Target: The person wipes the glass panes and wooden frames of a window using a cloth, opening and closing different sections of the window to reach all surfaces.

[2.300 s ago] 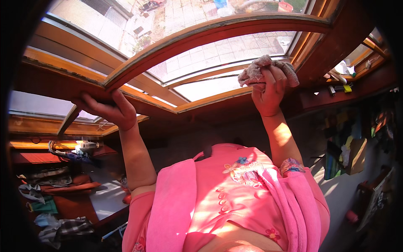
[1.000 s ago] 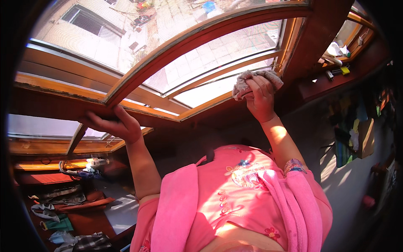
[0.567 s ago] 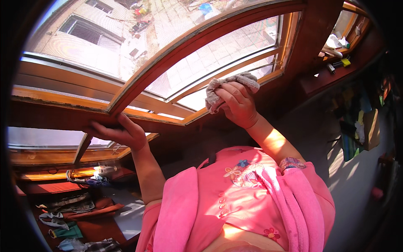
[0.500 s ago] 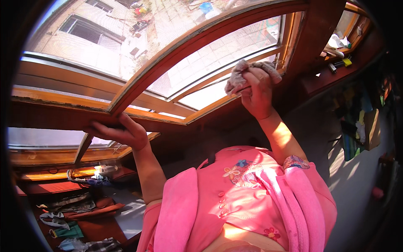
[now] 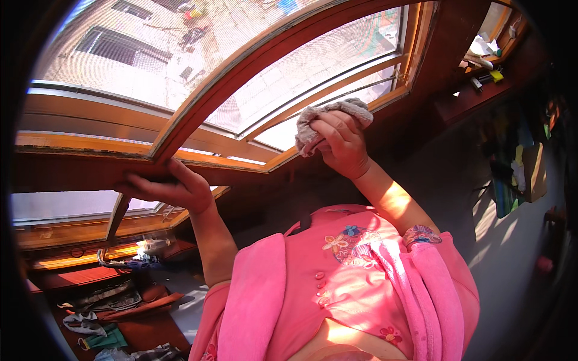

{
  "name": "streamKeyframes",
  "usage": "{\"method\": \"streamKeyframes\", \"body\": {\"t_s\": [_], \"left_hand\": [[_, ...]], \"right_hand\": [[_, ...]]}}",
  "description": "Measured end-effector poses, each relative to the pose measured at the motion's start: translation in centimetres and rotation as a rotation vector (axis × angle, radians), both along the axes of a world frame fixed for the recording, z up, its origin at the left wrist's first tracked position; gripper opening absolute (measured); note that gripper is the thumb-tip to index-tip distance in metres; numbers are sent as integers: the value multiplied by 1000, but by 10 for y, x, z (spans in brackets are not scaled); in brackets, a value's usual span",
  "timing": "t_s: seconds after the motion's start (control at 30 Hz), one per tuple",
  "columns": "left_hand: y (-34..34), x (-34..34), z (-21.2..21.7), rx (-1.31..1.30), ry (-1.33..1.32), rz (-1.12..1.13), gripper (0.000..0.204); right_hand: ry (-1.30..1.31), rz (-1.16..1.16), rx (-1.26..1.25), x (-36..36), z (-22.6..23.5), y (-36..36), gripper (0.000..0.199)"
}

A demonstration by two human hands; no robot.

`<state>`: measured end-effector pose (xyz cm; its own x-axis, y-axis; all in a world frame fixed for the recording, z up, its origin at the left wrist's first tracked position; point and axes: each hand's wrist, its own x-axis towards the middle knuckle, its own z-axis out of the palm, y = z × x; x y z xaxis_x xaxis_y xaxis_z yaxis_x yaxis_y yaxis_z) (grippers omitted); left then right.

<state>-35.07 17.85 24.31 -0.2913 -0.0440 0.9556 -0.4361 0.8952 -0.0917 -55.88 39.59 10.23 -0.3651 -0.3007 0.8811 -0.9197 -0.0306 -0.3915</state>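
A crumpled greyish-pink rag (image 5: 314, 133) is bunched in my right hand (image 5: 346, 144), whose fingers curl round it. The rag is against the lower rail of a wooden window frame (image 5: 283, 157), overlapping the bright opening behind it. My left hand (image 5: 180, 191) rests on the dark wood near the frame's lower left corner. Its fingers are stretched out and apart, some in shadow, and nothing is held in it. Past the frame, a mesh screen (image 5: 150, 72) covers the upper left opening.
A second window (image 5: 66, 207) lies at the lower left, above a reddish ledge. Clothes and a green cloth (image 5: 107, 338) lie on a brown surface there. At the upper right, a dark shelf (image 5: 457, 108) holds small items. A cardboard piece (image 5: 534, 173) stands at the right.
My right hand has moved left and slightly down along the frame with the rag. My left hand stays at the corner. The whole view has shifted slightly.
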Motion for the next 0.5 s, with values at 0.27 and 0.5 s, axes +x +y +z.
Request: {"method": "streamKeyframes", "body": {"t_s": [0.27, 0.5], "left_hand": [[-3, -4, -4, 8, 13, -26, 78], [-3, 3, -1, -24, -28, -5, 78]], "right_hand": [[-92, -262, -143, -13, -1, 1, 34], [-32, -212, -98, -10, 9, 3, 40]]}}
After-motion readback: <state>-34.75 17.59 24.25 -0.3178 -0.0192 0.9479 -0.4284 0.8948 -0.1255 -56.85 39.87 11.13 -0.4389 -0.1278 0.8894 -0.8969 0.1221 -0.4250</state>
